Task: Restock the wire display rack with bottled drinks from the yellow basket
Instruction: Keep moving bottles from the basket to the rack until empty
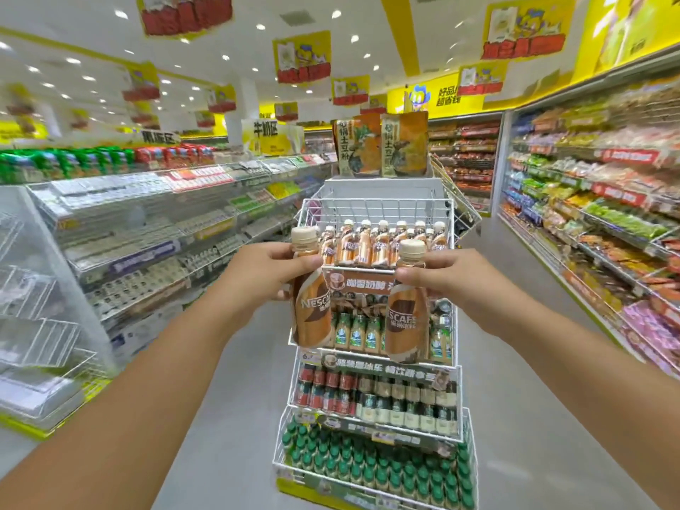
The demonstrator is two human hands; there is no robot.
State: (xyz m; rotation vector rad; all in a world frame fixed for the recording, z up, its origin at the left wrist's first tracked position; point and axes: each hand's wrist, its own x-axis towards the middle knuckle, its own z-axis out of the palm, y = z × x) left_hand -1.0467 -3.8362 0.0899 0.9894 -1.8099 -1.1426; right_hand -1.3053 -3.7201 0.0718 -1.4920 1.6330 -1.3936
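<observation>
A white wire display rack (pixel 375 209) with several tiers stands straight ahead in the aisle. Its top tier holds a row of brown Nescafe bottles (pixel 382 242). My left hand (pixel 265 274) grips one brown Nescafe bottle (pixel 311 311) by its upper part, in front of the rack's left side. My right hand (pixel 445 277) grips a second Nescafe bottle (pixel 406 325) near its neck, in front of the right side. Both bottles hang upright just before the top tier's front edge. The yellow basket is out of view.
Lower tiers hold green-labelled bottles (pixel 358 333), dark coffee bottles (pixel 379 399) and green-capped bottles (pixel 375 461). Snack packs (pixel 382 145) sit on top of the rack. Long shelves (pixel 147 230) line the left and packed shelves (pixel 596 222) the right, with grey floor (pixel 515 362) between.
</observation>
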